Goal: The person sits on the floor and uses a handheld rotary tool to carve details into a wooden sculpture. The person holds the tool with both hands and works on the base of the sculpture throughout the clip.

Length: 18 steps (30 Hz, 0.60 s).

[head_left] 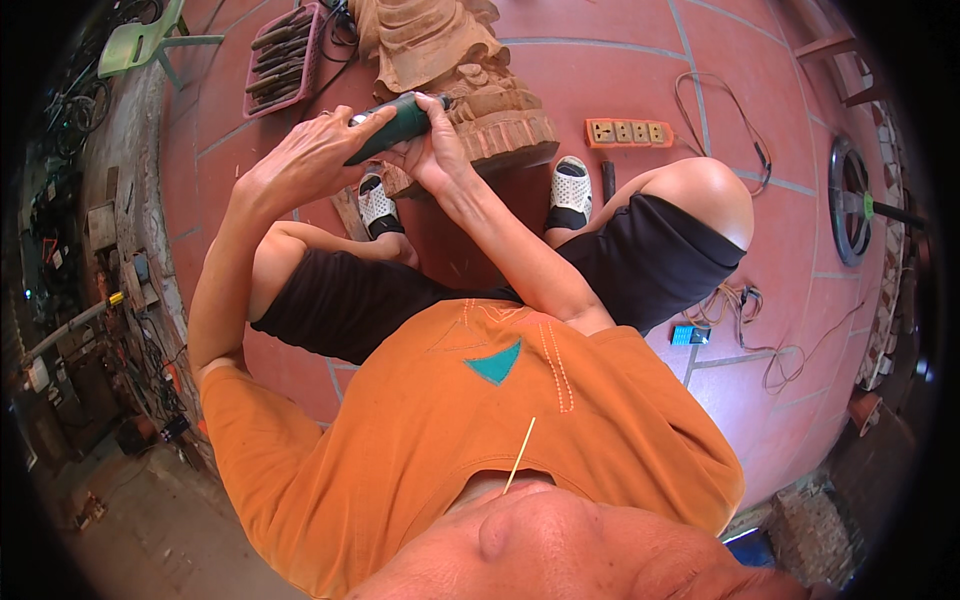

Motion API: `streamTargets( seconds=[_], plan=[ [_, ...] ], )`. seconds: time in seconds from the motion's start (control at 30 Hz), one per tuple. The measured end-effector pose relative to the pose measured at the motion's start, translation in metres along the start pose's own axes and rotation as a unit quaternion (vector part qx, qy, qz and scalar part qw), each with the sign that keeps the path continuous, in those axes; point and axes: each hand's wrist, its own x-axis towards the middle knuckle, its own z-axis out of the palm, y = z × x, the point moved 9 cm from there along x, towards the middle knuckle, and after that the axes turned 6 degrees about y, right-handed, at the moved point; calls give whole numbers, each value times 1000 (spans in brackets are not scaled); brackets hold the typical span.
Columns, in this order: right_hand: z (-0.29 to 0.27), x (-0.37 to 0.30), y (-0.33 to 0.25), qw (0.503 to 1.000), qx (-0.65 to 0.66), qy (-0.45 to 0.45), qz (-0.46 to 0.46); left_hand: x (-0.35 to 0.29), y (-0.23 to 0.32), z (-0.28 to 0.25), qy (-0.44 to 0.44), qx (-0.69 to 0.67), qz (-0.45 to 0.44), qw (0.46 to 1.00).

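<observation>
A dark green die grinder point(404, 122) lies between my two hands, its black nose pointing right toward a carved wooden statue point(425, 45). My left hand point(318, 145) grips its body from the left, with the index finger along the top. Around the front end, close to the nose, my right hand point(436, 152) is closed with the thumb up. The statue lies beyond my hands, and its stepped base point(505, 135) faces me. Whether the tool's tip touches the wood cannot be made out.
A pink basket point(312, 60) of chisel-like tools stands at far left, near a green chair point(140, 40). An orange power strip point(628, 133) lies right of the statue. Cords point(735, 120) cross the red tiles. A black wheel-like ring point(850, 200) stands at right.
</observation>
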Motion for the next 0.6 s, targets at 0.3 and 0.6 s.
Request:
streamTargets(
  seconds=[0.3, 0.6],
  plan=[
    [3, -7, 0, 1000, -19, 13, 1, -2, 0, 2, 5, -6, 11, 1000],
    [-2, -7, 1, 999, -24, 31, 3, -2, -1, 3, 4, -7, 11, 1000]
  ],
)
